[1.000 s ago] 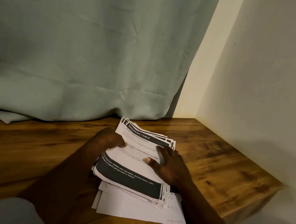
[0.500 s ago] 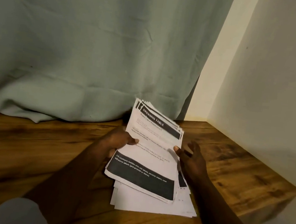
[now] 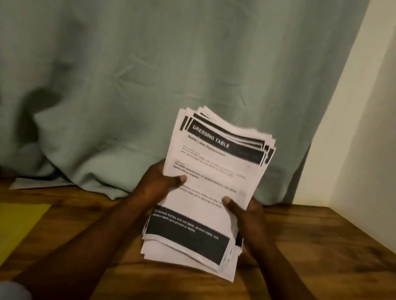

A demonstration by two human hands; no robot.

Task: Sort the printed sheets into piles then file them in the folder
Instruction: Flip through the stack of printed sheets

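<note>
Gripping the stack of printed sheets (image 3: pixel 208 191) from both sides, the left hand (image 3: pixel 160 182) is clamping its 9 o'clock edge and the right hand (image 3: pixel 246 214) its 4 o'clock edge. Each thumb is pressing flat on the top page while the other fingers are curling underneath, hidden, so whether they are spread cannot be told. The stack is tilting up toward the person above the wooden table (image 3: pixel 327 267); whether its lower end is touching the wood cannot be told. This two-sided hold is probably serving to square the fanned edges and bring the heading "DRESSING TABLE" into reading view before sorting; no separate pile is showing yet. The yellow-green folder (image 3: pixel 0 224) is lying flat at 8 o'clock from the stack, well apart and cut by the frame edge. A grey-green curtain (image 3: pixel 152 68) is hanging at 12 o'clock, its hem bunching on the table, and a pale wall (image 3: pixel 384 124) is closing off 3 o'clock. Only the person's own left forearm is lying across the way to the folder.
</note>
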